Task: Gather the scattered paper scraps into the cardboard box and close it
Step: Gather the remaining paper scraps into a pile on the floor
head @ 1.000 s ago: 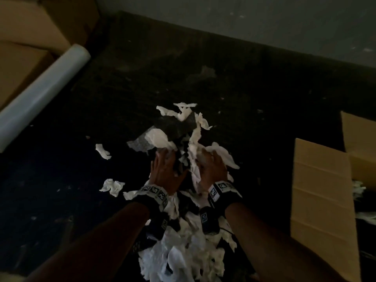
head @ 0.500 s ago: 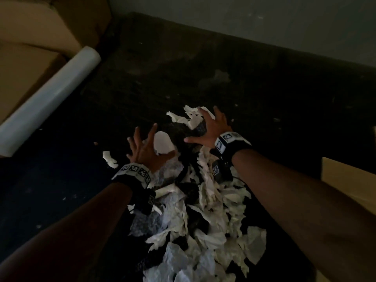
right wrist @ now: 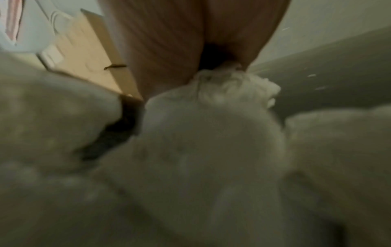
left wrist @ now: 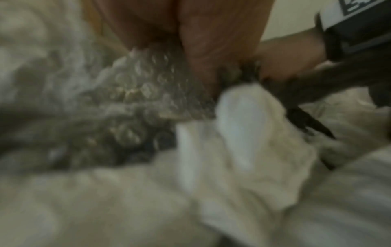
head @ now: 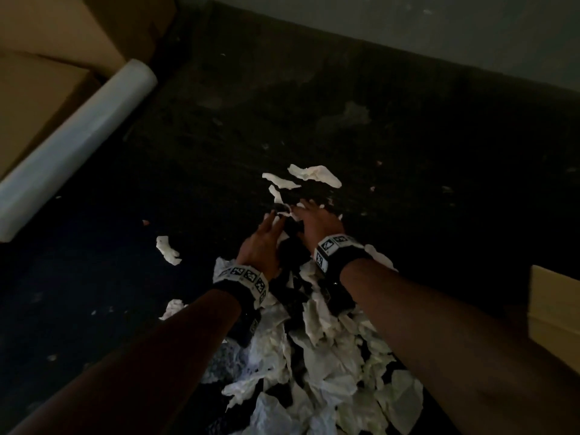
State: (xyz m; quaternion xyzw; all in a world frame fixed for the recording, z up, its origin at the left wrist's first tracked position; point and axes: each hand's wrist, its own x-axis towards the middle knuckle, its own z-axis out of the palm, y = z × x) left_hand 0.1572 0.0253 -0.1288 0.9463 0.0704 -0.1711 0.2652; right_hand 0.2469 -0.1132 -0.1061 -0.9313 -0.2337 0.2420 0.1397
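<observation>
Both hands' grip [head: 290, 227] rakes one scrap pile [head: 317, 365].

**Materials / finish**

Paper scraps [head: 317, 356]: thin white paper, matt, crumpled, ragged torn edges. Bubble wrap [left wrist: 152, 80] in the pile: clear plastic, glossy, dimpled. Floor [head: 345, 98]: dark, matt, rough, speckled with bits. Roll [head: 72, 142]: translucent plastic film, smooth, slight sheen. Cardboard box [head: 554, 296]: plain brown card, matt (same on stacked cartons [head: 47, 73]). Wristbands [head: 244, 276]: black cloth, printed white tags.
</observation>
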